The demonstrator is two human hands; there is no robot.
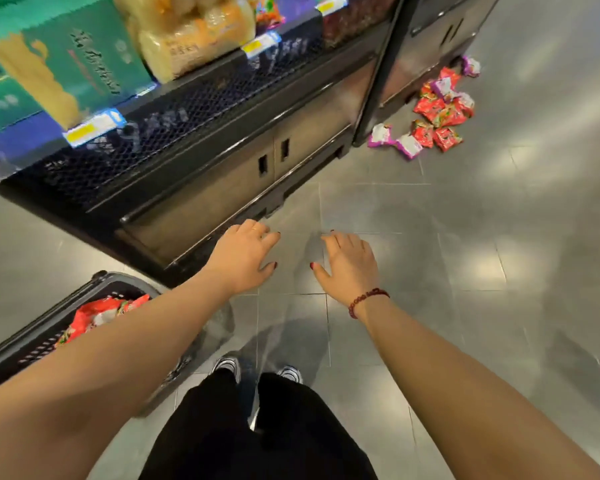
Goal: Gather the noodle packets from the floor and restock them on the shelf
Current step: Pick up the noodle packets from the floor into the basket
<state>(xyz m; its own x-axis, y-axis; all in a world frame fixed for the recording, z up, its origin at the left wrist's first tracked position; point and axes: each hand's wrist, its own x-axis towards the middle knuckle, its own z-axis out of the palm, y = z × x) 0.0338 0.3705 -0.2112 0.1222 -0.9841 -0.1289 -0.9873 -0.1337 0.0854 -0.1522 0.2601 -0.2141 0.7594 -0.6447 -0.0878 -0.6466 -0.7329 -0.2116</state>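
Note:
Several red and purple noodle packets (437,110) lie in a loose pile on the grey floor at the upper right, against the base of the dark shelf unit (201,147). My left hand (245,258) and my right hand (350,265) are both stretched out in front of me, palms down, fingers apart, holding nothing. They hover over bare floor, far from the pile. A dark shopping basket (45,337) at the lower left holds red packets (97,317), partly hidden by my left forearm.
The shelf's black mesh ledge carries green boxes (66,60) and yellow noodle bags (191,32) with price tags along the edge. Cabinet doors run below it. A second dark unit (430,46) stands at the upper right. My feet (257,370) stand on grey tiles.

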